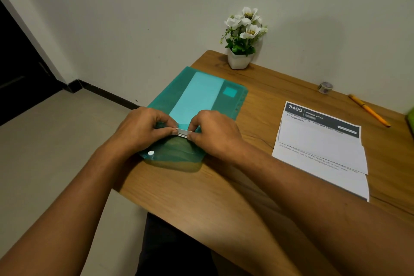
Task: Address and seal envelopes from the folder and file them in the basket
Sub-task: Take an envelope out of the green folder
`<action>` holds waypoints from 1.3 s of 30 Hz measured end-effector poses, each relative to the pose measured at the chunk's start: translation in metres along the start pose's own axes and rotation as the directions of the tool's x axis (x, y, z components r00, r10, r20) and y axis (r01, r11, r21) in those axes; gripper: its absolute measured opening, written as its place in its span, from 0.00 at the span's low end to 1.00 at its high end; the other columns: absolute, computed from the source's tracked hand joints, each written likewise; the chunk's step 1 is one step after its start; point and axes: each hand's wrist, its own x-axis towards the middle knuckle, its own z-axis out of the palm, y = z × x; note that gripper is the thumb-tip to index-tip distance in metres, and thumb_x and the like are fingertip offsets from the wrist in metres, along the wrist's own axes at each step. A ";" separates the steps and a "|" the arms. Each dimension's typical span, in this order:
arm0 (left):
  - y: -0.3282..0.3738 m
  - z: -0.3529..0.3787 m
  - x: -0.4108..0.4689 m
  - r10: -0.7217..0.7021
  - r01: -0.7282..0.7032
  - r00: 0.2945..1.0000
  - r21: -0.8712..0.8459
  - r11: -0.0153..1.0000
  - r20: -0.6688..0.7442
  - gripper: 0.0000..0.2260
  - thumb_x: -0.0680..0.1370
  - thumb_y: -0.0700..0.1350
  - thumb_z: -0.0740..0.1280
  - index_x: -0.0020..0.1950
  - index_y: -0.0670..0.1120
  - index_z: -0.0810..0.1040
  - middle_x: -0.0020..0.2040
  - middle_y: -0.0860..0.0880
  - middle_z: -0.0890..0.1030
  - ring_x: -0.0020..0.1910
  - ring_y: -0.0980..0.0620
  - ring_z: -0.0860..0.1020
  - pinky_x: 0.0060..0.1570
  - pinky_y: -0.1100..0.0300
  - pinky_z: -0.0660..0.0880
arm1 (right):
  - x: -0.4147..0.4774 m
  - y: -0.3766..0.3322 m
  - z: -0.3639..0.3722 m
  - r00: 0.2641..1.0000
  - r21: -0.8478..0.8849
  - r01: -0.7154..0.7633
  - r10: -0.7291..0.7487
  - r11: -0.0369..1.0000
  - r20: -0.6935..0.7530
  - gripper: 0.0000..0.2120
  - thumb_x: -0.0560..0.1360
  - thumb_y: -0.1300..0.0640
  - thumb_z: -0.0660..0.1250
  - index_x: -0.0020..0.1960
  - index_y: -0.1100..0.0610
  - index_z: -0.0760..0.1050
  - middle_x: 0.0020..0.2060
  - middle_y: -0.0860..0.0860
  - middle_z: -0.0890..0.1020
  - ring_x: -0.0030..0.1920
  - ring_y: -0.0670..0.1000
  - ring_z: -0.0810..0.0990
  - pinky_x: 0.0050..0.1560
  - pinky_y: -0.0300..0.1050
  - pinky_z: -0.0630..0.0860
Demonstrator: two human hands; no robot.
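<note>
Envelopes point(182, 132) show as a thin white stack at the mouth of the green plastic folder point(165, 101), which lies on the desk point(201, 190) near its left edge. Left hand point(139, 127) and right hand point(215, 132) meet there, the fingers point(197, 119) of each pinching the stack's edge. A printed sheet point(320, 148) lies to the right, with an orange pen point(369, 110) and a tape roll point(325, 87) beyond it.

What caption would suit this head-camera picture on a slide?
On a wooden table, left hand and right hand pinch white envelopes at the mouth of a teal folder.
</note>
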 end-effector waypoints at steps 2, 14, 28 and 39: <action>0.000 0.000 0.000 -0.018 0.018 1.000 -0.016 1.000 0.004 0.07 0.74 0.54 0.76 0.51 0.56 0.87 0.52 0.58 0.86 0.49 0.57 0.82 0.51 0.50 0.82 | -0.001 0.000 0.000 1.000 -0.012 0.009 -0.009 1.000 0.001 0.07 0.80 0.47 0.71 0.52 0.48 0.85 0.47 0.45 0.83 0.48 0.47 0.78 0.36 0.43 0.68; -0.004 -0.002 -0.002 -0.007 0.007 1.000 -0.052 0.999 0.005 0.09 0.75 0.54 0.75 0.54 0.56 0.86 0.50 0.60 0.85 0.50 0.59 0.80 0.51 0.51 0.82 | 0.001 0.009 -0.008 0.996 0.066 0.050 -0.054 0.997 0.071 0.08 0.82 0.49 0.67 0.53 0.48 0.85 0.49 0.45 0.84 0.48 0.48 0.79 0.39 0.45 0.70; -0.006 0.000 -0.001 0.026 -0.026 1.000 0.041 0.999 0.010 0.10 0.74 0.51 0.77 0.49 0.60 0.78 0.52 0.60 0.83 0.48 0.57 0.81 0.46 0.51 0.82 | -0.007 0.011 -0.003 0.997 0.041 0.079 -0.080 0.996 0.015 0.04 0.81 0.53 0.69 0.51 0.48 0.83 0.49 0.47 0.82 0.48 0.48 0.77 0.42 0.46 0.69; -0.007 -0.002 0.003 0.043 -0.046 0.997 0.067 0.997 0.057 0.09 0.75 0.48 0.76 0.54 0.58 0.85 0.51 0.61 0.83 0.49 0.59 0.80 0.49 0.55 0.82 | -0.018 0.026 -0.008 0.996 0.487 0.033 -0.072 0.873 0.062 0.02 0.79 0.54 0.72 0.51 0.49 0.80 0.50 0.45 0.84 0.52 0.46 0.82 0.50 0.48 0.81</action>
